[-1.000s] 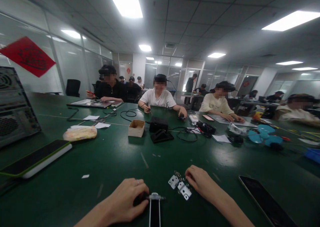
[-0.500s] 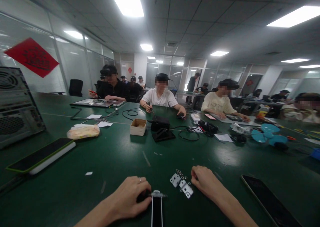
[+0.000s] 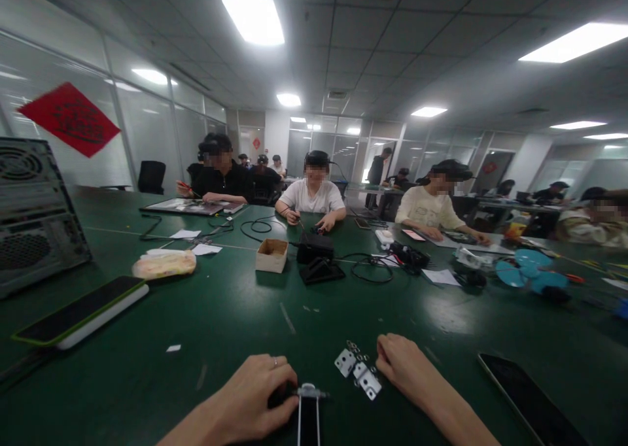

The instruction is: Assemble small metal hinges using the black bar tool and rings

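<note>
At the bottom centre, my left hand [image 3: 260, 390] is curled, thumb and fingers closed at the left end of a thin metal crosspiece [image 3: 310, 392]. That crosspiece lies across the top of a slim black strip with white edges [image 3: 309, 423], which runs out of the picture below. My right hand [image 3: 400, 361] rests on the table with its fingers curled in; whether anything is in them is hidden. Just left of it lie two silvery metal plates with holes [image 3: 367, 380], with several small rings [image 3: 354, 349] beside them.
A dark phone [image 3: 530, 397] lies right of my right arm. Farther off are an open cardboard box [image 3: 271, 257], a black box [image 3: 314, 246] with cables and blue fan blades [image 3: 532, 269]. A computer case [image 3: 39, 217] stands at left. Co-workers sit across the green table [image 3: 235, 315].
The view has tilted up slightly, so everything sits a little lower. My hands keep their poses. The co-worker opposite has drawn one hand inward, behind the black box.
</note>
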`<state>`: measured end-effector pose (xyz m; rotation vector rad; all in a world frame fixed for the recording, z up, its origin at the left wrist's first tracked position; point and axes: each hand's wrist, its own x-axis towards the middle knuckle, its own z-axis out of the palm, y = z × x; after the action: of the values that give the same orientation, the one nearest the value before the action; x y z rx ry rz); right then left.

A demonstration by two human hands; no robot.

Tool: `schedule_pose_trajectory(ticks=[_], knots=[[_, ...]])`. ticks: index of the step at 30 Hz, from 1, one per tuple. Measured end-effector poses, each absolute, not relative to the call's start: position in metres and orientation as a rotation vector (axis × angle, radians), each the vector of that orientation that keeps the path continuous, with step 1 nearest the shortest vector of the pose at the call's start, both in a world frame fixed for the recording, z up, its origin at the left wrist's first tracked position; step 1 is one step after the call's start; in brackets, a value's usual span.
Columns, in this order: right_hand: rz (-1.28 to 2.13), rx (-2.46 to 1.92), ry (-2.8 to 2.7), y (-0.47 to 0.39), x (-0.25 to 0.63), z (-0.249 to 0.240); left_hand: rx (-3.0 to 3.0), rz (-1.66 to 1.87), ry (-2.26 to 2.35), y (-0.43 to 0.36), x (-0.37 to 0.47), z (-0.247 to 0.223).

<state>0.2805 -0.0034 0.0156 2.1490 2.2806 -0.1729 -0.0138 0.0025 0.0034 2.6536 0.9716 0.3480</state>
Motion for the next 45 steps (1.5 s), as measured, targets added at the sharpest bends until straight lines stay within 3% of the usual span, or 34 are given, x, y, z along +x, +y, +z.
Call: schedule_pose_trajectory(ticks=[28, 37, 45], knots=[[-0.180, 2.152, 2.185, -0.006, 0.284, 0.022, 2.725, 0.359, 0.805, 0.010, -0.010, 0.005], [-0.055, 2.200, 2.505, -0.012, 0.289, 0.014, 2.744, 0.356, 0.786, 0.010, -0.011, 0.006], [-0.688, 1.890, 3.116, -0.043, 0.229, 0.005, 2.787, 0.353, 0.757, 0.013, -0.012, 0.001]])
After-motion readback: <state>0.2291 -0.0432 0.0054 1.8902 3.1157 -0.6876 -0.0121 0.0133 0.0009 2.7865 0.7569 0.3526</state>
